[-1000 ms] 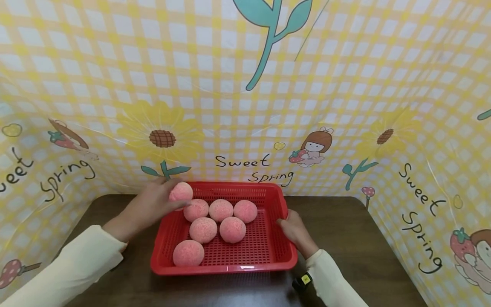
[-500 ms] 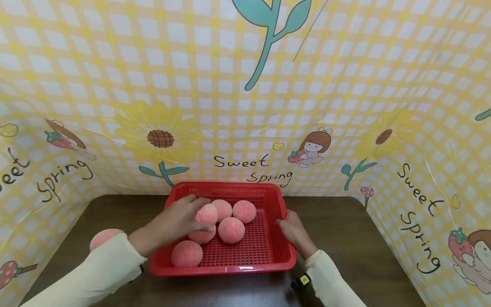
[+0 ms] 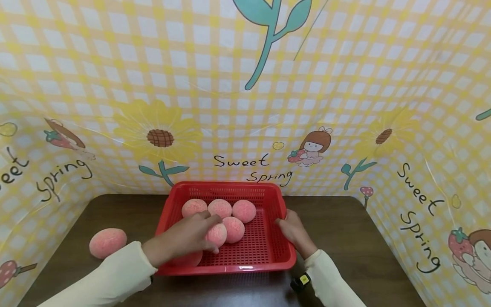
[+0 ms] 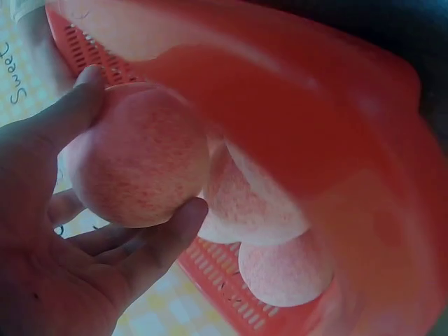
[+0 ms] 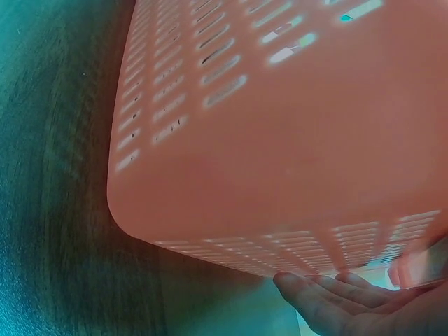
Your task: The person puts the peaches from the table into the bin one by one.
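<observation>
My left hand holds a pink peach low over the red plastic basket. The left wrist view has thumb and fingers curled round this peach, with more peaches behind it. A row of three peaches lies along the basket's back, and another peach touches the held one. Partly under my left hand sits a front-left peach. My right hand grips the basket's right rim; its fingers touch the perforated outer wall in the right wrist view.
One peach lies on the dark wooden table, left of the basket. A yellow checked cloth with printed flowers stands behind and at both sides. The basket's slotted floor shows at its right half.
My left hand has carried the held peach from the basket's back-left corner forward and right. The table peach, hidden behind my sleeve earlier, now shows. My right hand stays on the rim.
</observation>
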The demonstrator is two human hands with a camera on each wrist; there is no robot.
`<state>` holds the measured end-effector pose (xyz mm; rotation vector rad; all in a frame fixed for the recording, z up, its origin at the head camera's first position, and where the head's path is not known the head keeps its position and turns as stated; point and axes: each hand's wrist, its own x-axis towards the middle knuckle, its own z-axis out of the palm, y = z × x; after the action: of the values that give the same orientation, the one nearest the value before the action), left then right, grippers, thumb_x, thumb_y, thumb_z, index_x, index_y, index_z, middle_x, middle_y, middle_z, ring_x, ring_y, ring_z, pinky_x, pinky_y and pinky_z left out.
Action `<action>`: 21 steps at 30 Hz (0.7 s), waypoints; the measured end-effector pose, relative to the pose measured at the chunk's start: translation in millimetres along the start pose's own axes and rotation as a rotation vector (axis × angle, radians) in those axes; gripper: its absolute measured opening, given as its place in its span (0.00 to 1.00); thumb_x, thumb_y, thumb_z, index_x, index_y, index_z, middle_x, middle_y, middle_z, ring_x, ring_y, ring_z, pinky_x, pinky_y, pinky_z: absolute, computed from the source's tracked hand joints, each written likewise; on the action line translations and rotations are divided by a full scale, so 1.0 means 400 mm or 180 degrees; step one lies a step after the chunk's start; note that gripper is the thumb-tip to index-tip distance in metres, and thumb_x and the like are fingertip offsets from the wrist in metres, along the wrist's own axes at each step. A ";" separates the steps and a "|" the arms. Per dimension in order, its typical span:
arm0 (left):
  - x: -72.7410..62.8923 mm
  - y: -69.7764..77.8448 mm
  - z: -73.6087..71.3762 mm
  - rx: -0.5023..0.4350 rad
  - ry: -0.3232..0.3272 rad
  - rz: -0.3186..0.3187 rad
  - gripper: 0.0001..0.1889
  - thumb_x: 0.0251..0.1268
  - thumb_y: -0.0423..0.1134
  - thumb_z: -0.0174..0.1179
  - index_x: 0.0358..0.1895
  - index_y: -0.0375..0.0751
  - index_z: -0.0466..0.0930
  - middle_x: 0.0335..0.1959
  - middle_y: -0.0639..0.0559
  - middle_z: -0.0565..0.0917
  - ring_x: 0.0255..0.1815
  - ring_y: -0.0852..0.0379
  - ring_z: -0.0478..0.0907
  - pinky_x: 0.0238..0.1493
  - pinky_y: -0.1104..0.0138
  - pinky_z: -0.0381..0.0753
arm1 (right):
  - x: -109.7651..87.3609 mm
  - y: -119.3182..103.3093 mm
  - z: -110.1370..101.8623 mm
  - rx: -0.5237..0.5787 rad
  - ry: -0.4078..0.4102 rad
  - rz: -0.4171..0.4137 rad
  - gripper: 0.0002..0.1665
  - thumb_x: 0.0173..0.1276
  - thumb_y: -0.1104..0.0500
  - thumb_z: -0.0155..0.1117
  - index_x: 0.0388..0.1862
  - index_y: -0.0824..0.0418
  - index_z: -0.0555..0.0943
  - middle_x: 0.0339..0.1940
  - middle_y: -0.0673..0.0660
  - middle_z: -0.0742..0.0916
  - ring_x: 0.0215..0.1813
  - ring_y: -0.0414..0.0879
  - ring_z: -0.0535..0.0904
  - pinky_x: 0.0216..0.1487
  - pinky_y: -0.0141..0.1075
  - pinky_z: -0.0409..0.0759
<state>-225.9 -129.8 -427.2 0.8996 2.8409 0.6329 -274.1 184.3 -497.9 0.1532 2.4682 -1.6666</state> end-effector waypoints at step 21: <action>0.007 0.015 0.049 0.0363 -0.0160 0.0472 0.19 0.50 0.51 0.78 0.45 0.54 0.83 0.36 0.61 0.78 0.38 0.65 0.71 0.39 0.68 0.77 | -0.007 -0.003 0.000 0.0085 -0.0044 0.0029 0.25 0.66 0.70 0.52 0.63 0.73 0.73 0.45 0.69 0.87 0.37 0.55 0.90 0.34 0.46 0.88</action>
<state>-220.8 -116.6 -442.5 1.1360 2.8086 0.4589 -271.8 183.9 -496.3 0.1553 2.4324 -1.6917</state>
